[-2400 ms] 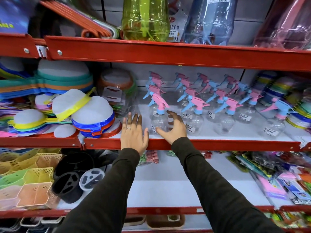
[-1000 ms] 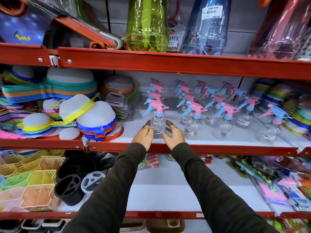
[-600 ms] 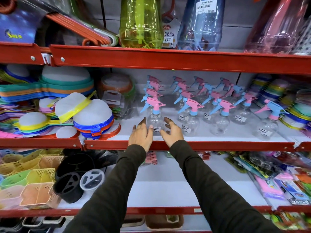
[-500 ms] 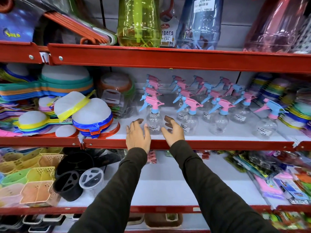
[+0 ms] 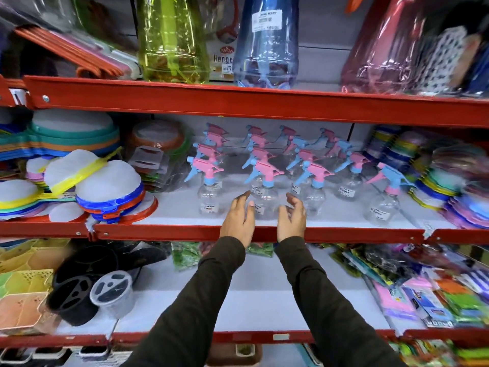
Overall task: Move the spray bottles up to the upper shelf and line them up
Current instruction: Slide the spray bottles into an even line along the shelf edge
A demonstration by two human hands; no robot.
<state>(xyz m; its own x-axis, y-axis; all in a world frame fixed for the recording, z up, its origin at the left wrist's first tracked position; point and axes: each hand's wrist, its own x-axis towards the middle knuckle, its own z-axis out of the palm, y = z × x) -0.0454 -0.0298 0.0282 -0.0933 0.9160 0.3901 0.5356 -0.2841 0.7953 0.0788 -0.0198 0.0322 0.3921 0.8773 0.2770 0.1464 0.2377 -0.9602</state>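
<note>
Several clear spray bottles with pink and blue trigger heads stand in rows on the white middle shelf [image 5: 344,218]. The front bottle of the left row [image 5: 210,197] stands just left of my hands. My left hand [image 5: 238,219] and my right hand [image 5: 292,219] flank the front bottle of the second row [image 5: 264,197], fingers apart, palms facing each other, close to its base but not gripping it. One bottle [image 5: 383,205] stands alone at the right, with a blue head and pink collar.
Stacked coloured strainers [image 5: 105,192] crowd the shelf's left part and stacked plastic ware [image 5: 455,186] its right. The red shelf lip [image 5: 264,102] overhangs above, carrying large green [image 5: 172,41] and blue [image 5: 267,43] bottles. Black holders [image 5: 79,290] and packets sit on the lower shelf.
Both hands have left the front bottle of the left row and moved right to either side of the front bottle of the second row. The camera view has shifted.
</note>
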